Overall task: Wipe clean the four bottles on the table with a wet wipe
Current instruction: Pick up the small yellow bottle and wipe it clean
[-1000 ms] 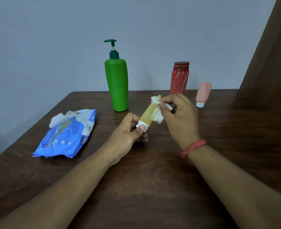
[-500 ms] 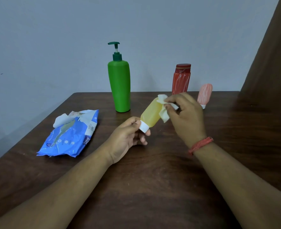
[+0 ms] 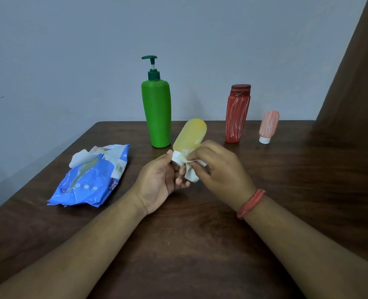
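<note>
We get 1 view, worn on the head, looking forward and down over our forearms; the table (image 3: 286, 190) spreads close below, a wall (image 3: 70, 61) beyond it

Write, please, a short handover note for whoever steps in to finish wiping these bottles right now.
Left hand: holds the small yellow plastic bottle by its white cap end, base pointing up and away.
Right hand: pinches the crumpled white wet wipe against the cap and neck.
On the dark wooden table: tall green pump bottle, red ribbed bottle and small pink bottle standing cap-down, all along the far edge; open blue wipes pack to the left.
Done: yellow bottle is mid-wipe.
Left: finish it, then the other three; I cannot tell whether any is already clean.
</note>
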`<state>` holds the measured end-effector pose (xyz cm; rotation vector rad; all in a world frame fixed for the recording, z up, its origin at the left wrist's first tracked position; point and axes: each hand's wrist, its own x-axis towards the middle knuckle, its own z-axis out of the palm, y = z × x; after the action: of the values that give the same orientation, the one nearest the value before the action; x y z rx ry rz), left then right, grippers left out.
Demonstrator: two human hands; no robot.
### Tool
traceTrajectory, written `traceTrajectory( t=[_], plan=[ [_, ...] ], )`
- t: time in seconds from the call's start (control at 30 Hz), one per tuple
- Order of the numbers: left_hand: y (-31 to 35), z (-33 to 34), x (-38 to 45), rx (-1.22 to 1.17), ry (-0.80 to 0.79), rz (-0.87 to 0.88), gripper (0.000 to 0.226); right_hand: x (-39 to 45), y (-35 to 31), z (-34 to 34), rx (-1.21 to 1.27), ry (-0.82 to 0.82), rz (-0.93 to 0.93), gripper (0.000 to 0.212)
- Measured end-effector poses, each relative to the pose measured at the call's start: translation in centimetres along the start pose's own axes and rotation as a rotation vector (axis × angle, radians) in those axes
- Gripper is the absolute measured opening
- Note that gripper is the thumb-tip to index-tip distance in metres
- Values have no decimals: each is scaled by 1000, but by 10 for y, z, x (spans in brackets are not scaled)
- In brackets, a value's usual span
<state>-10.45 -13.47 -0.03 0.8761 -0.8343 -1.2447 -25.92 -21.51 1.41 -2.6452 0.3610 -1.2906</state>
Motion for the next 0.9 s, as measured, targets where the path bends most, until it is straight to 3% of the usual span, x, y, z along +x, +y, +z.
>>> traceTrajectory(
  t=[0.3,0.47,0.57,0.67,0.77,0.83,0.9],
  plan=[
    [-9,4,1,371,119,92,31,5,-5,-8,-162,-34,-84,17],
    [-4,6,-1,135,90,129,34,4,-2,-12,-197,-60,-124,8],
    [0,3,-3,11,-14,83,30,2,9,-13,-180,18,-30,9],
    [0,-1,-4,-11,-112,11,29,3,16,-12,22,208,242,11],
    [-2,-3,-3,27,-203,-26,29,11,21,-11,527,337,533,23],
    [-3,-2,-3,72,-232,-41,31,15,26,-16,827,423,613,27],
    [-4,-2,-3,97,-229,-42,32,15,29,-21,1038,375,619,32]
  ],
)
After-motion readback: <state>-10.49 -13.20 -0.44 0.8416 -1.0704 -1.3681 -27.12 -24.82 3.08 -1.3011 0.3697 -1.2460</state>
